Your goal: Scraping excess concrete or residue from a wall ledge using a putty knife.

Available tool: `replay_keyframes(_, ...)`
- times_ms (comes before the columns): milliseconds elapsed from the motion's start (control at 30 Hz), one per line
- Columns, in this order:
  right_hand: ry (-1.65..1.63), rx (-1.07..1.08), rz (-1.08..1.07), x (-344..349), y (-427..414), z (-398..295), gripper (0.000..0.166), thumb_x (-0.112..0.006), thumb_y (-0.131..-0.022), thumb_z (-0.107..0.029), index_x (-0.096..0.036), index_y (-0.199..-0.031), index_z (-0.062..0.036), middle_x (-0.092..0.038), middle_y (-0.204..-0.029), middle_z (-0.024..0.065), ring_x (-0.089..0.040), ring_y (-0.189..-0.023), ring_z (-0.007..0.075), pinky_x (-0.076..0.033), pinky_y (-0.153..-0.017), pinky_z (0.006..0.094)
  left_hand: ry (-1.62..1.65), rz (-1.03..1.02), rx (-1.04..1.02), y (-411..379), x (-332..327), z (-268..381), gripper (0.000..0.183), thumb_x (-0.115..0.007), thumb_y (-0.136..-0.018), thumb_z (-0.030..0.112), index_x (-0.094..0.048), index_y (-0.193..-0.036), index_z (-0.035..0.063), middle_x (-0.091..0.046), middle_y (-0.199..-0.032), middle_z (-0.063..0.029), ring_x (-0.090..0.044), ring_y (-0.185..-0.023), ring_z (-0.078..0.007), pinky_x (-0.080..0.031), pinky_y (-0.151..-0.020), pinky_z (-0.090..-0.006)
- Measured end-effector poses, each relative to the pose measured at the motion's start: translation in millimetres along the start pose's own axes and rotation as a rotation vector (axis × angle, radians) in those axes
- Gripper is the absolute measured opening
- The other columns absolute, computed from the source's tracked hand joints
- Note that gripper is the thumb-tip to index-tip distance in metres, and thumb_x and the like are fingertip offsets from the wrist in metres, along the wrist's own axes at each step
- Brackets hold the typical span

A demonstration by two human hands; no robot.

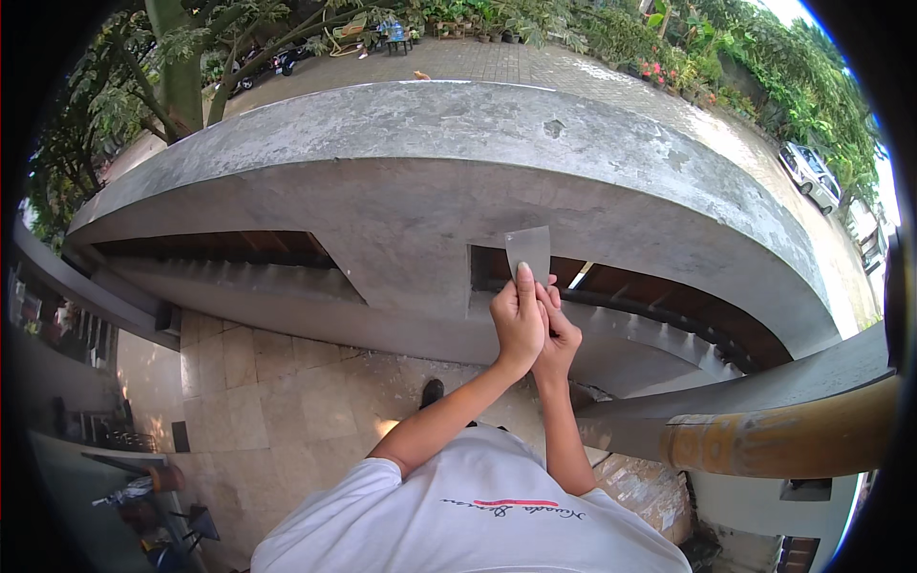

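Observation:
A thin, flat scraper blade (529, 248), grey and wider at its far end, points away from me near the concrete parapet wall (415, 193). My left hand (521, 315) grips its near end, with the thumb laid along the face. Close against it on the right is my right hand (559, 333), its fingers curled by the lower edge of the blade; what exactly they hold is hidden. Behind the blade shows a dark opening in the wall. Whether the blade touches the wall I cannot tell.
The parapet's broad top (458, 118) curves across in front of me, with worn patches. Below lies a tiled floor (286, 401). A yellowish round post (781, 437) stands at the right. Beyond the wall are a paved yard (501, 64), a tree trunk (179, 71) and a white car (809, 172).

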State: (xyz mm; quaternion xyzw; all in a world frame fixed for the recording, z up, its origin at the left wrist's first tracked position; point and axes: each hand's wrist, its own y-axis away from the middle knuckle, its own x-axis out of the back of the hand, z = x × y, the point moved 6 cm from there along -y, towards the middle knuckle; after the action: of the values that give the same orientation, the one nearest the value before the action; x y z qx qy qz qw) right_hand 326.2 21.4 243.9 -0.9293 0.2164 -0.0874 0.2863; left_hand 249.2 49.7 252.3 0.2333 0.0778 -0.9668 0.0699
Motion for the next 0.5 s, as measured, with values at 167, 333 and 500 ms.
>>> replay_keyframes(167,-0.070,-0.182,-0.020,-4,-26,2,0.027,-0.056,-0.088,-0.005,-0.060,-0.115,-0.0026,-0.064,-0.097,0.0020,-0.051,-0.086,0.0043,-0.043,-0.077,0.0201,-0.061,-0.045,-0.010,-33,-19,11,0.050,-0.037,-0.097,0.039,-0.051,-0.069,-0.0011,-0.053,-0.059,-0.0057,-0.050,-0.056,-0.0094,-0.044,-0.056,-0.0231)
replay_keyframes(333,-0.095,-0.108,0.048,-5,-20,-9,0.026,-0.056,-0.087,-0.004,-0.062,-0.113,-0.0054,-0.067,-0.093,0.0034,-0.051,-0.081,0.0033,-0.044,-0.072,0.0204,-0.017,-0.118,-0.110,-28,-20,21,0.052,-0.036,-0.097,0.039,-0.044,-0.061,0.0019,-0.050,-0.055,-0.0037,-0.048,-0.052,-0.0084,-0.048,-0.062,-0.0254)
replay_keyframes(500,-0.006,-0.091,0.070,0,12,12,0.026,-0.056,-0.087,-0.004,-0.063,-0.112,-0.0072,-0.068,-0.093,0.0064,-0.053,-0.080,0.0032,-0.046,-0.070,0.0226,-0.112,-0.062,0.085,-6,-2,-4,0.052,-0.039,-0.096,0.038,-0.045,-0.060,0.0008,-0.051,-0.052,-0.0042,-0.052,-0.053,-0.0089,-0.045,-0.051,-0.0246)
